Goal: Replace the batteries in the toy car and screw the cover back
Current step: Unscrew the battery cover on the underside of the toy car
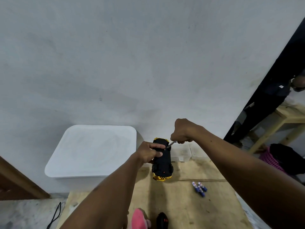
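The toy car [162,164] lies upside down on the wooden table [184,210], its black underside facing up and gold trim at both ends. My left hand [149,152] grips the car's left side near its far end, thumb across the underside. My right hand [182,132] is closed around a screwdriver [170,144] whose metal shaft slants down to the car's underside beside my left thumb. Three blue batteries [199,189] lie loose on the table to the right of the car.
A large white lidded bin [92,151] stands left of the car. Clear plastic boxes [183,153] sit behind the car against the wall. A black remote [162,220] and a pink object [140,219] lie at the near edge. A wooden frame [280,123] stands at right.
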A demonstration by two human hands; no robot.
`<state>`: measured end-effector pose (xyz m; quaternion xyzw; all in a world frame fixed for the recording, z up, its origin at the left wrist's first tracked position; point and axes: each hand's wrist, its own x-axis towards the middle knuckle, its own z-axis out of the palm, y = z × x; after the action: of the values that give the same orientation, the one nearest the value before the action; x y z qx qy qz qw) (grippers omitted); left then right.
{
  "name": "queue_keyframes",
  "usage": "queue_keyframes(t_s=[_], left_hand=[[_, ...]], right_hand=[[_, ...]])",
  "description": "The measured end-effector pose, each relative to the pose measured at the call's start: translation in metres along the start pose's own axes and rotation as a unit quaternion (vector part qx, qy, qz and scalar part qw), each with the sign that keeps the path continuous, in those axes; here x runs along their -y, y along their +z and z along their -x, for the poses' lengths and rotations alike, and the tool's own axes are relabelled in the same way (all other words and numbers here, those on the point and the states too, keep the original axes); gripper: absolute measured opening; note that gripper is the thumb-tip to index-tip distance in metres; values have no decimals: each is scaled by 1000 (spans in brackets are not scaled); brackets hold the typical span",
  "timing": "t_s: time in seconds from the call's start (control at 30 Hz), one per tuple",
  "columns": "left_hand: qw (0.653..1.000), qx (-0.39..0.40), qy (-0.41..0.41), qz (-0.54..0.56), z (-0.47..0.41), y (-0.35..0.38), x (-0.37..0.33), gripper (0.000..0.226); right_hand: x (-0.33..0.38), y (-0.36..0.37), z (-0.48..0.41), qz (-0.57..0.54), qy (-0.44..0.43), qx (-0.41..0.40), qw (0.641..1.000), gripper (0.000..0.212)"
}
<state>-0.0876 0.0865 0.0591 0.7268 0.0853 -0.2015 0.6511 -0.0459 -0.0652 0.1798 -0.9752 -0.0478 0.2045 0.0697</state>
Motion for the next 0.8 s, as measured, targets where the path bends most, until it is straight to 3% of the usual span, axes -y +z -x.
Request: queue_keyframes(t_s=[0.2, 0.43, 0.57, 0.8], left_hand=[[1000, -7, -1, -1, 0, 3, 3, 35], [1000, -3, -5, -2, 0, -5, 0, 35], [1000, -6, -4, -4, -1, -3, 2, 34], [1000, -7, -4, 4, -3, -8, -1, 35]], right_hand=[[2, 0, -2, 15, -7, -7, 1000, 29], [-2, 3, -2, -15, -5, 2, 1000, 11], [3, 0, 1, 10, -16, -2, 1000, 33], [1, 0, -1, -17, -11, 2, 1000, 12]])
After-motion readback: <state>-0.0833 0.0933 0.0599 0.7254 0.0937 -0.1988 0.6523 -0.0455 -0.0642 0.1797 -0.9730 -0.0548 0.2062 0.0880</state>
